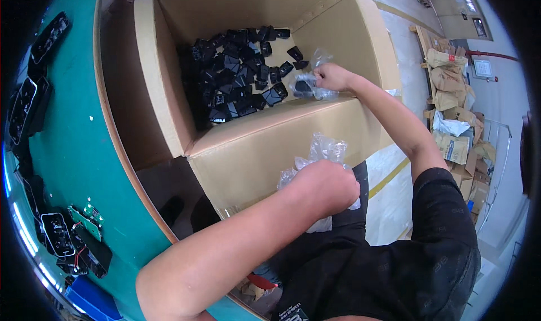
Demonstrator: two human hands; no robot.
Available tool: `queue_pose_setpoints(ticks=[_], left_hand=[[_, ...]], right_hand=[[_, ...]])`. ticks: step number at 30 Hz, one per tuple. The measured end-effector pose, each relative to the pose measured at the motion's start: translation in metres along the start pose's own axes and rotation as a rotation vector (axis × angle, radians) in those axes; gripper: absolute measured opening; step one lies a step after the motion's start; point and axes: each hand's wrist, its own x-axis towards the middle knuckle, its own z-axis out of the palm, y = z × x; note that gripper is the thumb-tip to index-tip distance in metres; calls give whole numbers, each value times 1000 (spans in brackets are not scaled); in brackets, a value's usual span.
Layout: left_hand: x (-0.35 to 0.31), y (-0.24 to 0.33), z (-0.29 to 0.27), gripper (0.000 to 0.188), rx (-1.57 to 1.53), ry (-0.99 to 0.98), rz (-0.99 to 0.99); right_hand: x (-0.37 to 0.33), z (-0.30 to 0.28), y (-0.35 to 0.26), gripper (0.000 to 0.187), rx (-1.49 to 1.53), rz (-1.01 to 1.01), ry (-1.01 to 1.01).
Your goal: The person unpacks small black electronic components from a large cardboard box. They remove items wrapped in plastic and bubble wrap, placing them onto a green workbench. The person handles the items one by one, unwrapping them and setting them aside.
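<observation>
My left hand is closed in a fist around a crumpled clear plastic bag, held close to my body, outside the near wall of a large cardboard box. My right hand reaches over the box's right side and pinches another clear plastic bag. A dark rounded piece shows within or just behind that second bag; which one I cannot tell. Many small black plastic housings lie heaped on the left of the box floor, with a few loose ones near my right hand.
A green-topped table with a wooden edge runs along the left. On it lie black casings, a green circuit board and a blue bin. Sacks and cartons are stacked on pallets at the far right.
</observation>
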Motion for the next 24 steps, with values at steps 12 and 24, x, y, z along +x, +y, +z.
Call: queue_pose_setpoints(ticks=[12, 24], left_hand=[[1, 0, -5, 5, 75, 12, 10], [0, 2, -3, 6, 77, -31, -8]], right_hand=[[-10, -36, -40, 16, -34, -138, 273], [-18, -11, -20, 23, 267, -13, 64]])
